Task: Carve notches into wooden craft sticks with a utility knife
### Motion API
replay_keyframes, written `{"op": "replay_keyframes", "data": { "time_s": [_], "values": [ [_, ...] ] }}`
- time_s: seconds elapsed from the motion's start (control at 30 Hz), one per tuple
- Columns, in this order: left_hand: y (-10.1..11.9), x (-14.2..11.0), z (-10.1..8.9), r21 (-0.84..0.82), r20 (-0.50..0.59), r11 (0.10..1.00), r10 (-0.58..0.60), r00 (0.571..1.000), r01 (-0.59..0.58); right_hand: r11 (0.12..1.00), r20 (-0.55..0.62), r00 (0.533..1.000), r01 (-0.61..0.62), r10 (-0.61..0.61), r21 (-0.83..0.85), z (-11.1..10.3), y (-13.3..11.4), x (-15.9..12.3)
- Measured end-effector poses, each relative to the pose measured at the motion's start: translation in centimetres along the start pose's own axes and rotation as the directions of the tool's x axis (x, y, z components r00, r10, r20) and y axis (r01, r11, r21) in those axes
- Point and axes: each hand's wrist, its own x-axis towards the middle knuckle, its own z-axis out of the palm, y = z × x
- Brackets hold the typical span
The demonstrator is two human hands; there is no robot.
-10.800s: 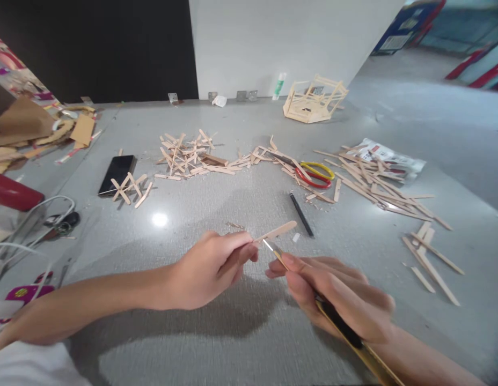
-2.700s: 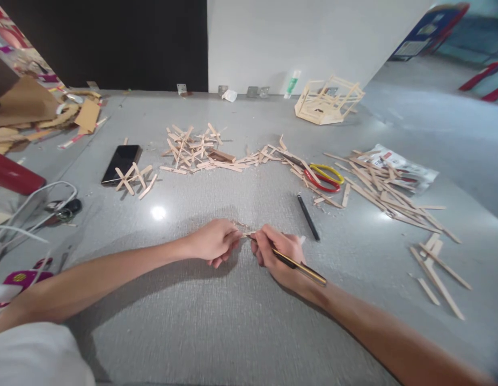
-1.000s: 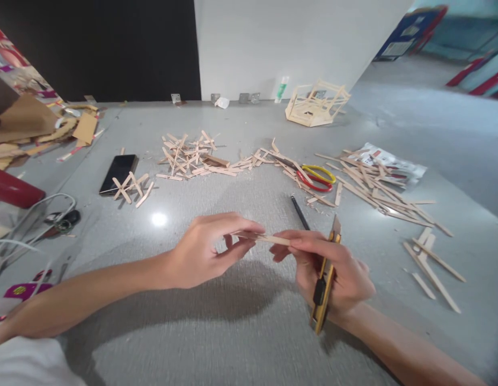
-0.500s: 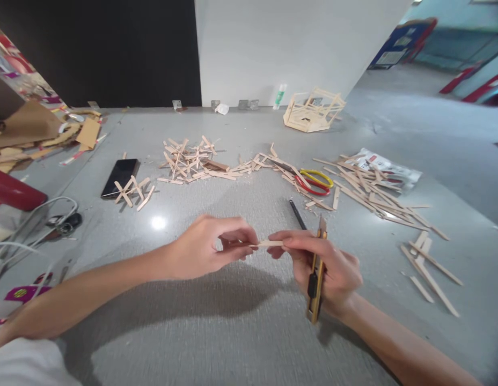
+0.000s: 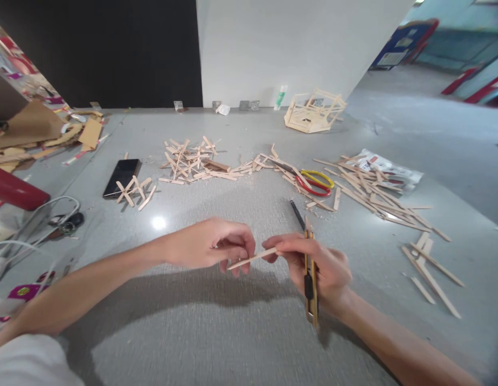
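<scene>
A short flat wooden stick (image 5: 259, 254) is held between my two hands, slanting down to the left. My right hand (image 5: 321, 268) pinches its right end between thumb and forefinger. The same hand also holds a yellow utility knife (image 5: 309, 297) against the palm, blade pointing away from me. The curled fingers of my left hand (image 5: 217, 244) are closed at the middle of the stick, whose left end sticks out in front of them. Just beyond my right hand, a dark pen-like rod (image 5: 297, 214) lies on the grey table (image 5: 192, 343).
Loose wooden sticks (image 5: 373, 195) and scissors (image 5: 315, 182) lie ahead, with a pile of joined sticks (image 5: 188, 161). A phone (image 5: 122, 177) is left, a stick frame (image 5: 313, 115) at the back by a glue tube (image 5: 280, 97). Cables (image 5: 67, 206) and cardboard (image 5: 31, 126) crowd the left.
The stick has tilted, its left end now lower and showing past my left fingers, where before they covered it. My right hand and the knife have shifted slightly left.
</scene>
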Motion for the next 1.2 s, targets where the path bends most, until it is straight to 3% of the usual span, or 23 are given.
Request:
{"op": "replay_keyframes", "data": {
  "time_s": [0.2,0.37,0.87,1.07,1.2],
  "values": [
    [0.4,-0.1,0.5,0.213,0.056,0.977,0.009,0.998,-0.021,1.000,0.000,1.000,-0.027,0.027,0.001,0.4,-0.8,0.4],
    [0.8,-0.3,0.7,0.300,0.056,0.953,0.024,0.998,-0.040,0.996,-0.028,0.996,-0.080,0.080,0.028,0.5,-1.0,0.6],
    [0.6,-0.5,0.5,0.339,0.156,0.922,0.140,0.978,-0.186,0.996,-0.022,0.996,-0.084,0.085,0.043,0.5,-1.5,0.3],
    [0.4,-0.5,0.4,0.289,0.171,0.940,0.134,0.976,-0.179,0.998,-0.053,0.997,-0.057,0.057,-0.009,0.7,-1.6,0.0],
    [0.4,-0.5,0.4,0.166,0.113,0.977,0.119,0.986,-0.137,0.998,-0.090,0.995,-0.035,0.031,-0.043,0.4,-1.4,-0.1]
  ]
}}
